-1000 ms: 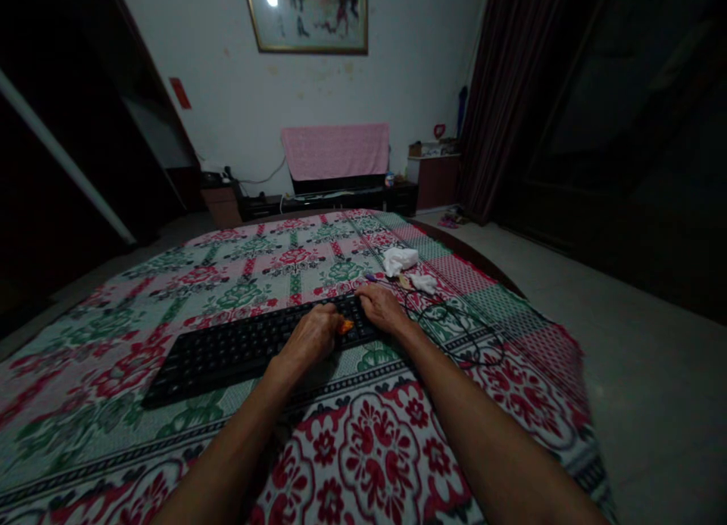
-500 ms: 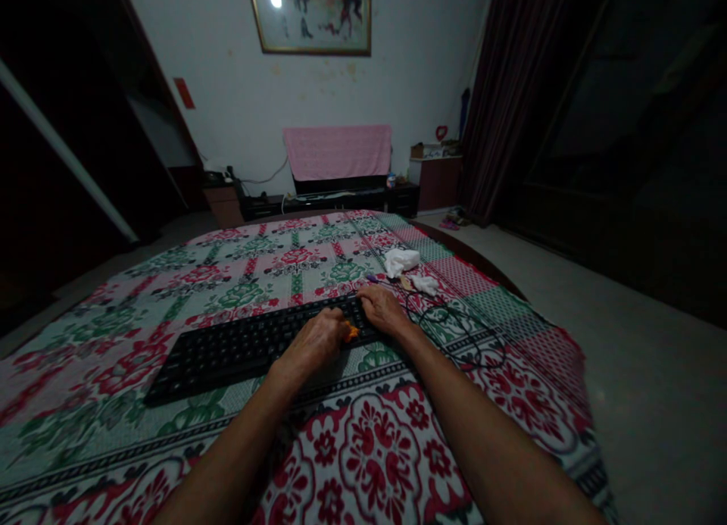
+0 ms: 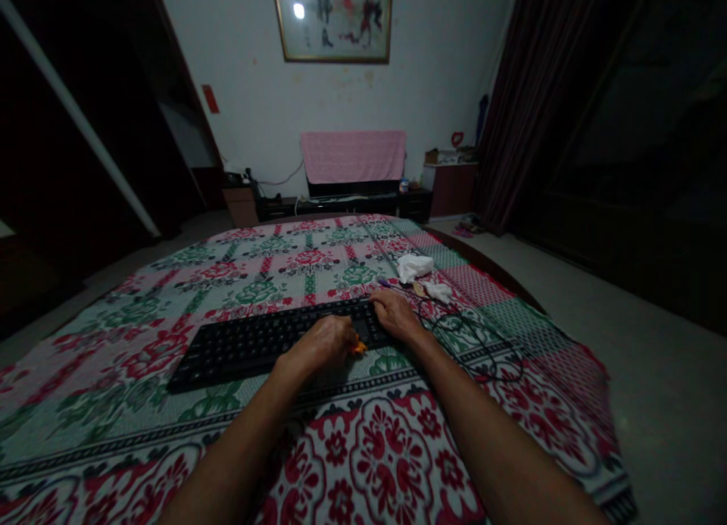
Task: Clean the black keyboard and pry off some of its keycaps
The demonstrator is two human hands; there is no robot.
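A black computer keyboard (image 3: 244,347) lies at a slant on the patterned cloth in front of me. My left hand (image 3: 326,342) is closed over its right half, fingers bent down toward the near edge. A small orange thing (image 3: 360,348) pokes out from under those fingers; most of it is hidden, so its kind does not show. At the keyboard's right end, my right hand (image 3: 397,317) grips the corner, fingers over the far edge. Beside that hand a thin black cable (image 3: 482,351) lies in loose loops.
Crumpled white tissue (image 3: 414,267) and a smaller white wad (image 3: 438,292) lie beyond my right hand. A flowered cloth (image 3: 238,449) covers the table. Further off stand a low black cabinet (image 3: 346,205) and a screen draped with a pink towel (image 3: 355,157).
My view has turned slightly left, so everything sits further right. My left hand and the orange thing have moved a little toward the keyboard's near edge. The right hand keeps its place.
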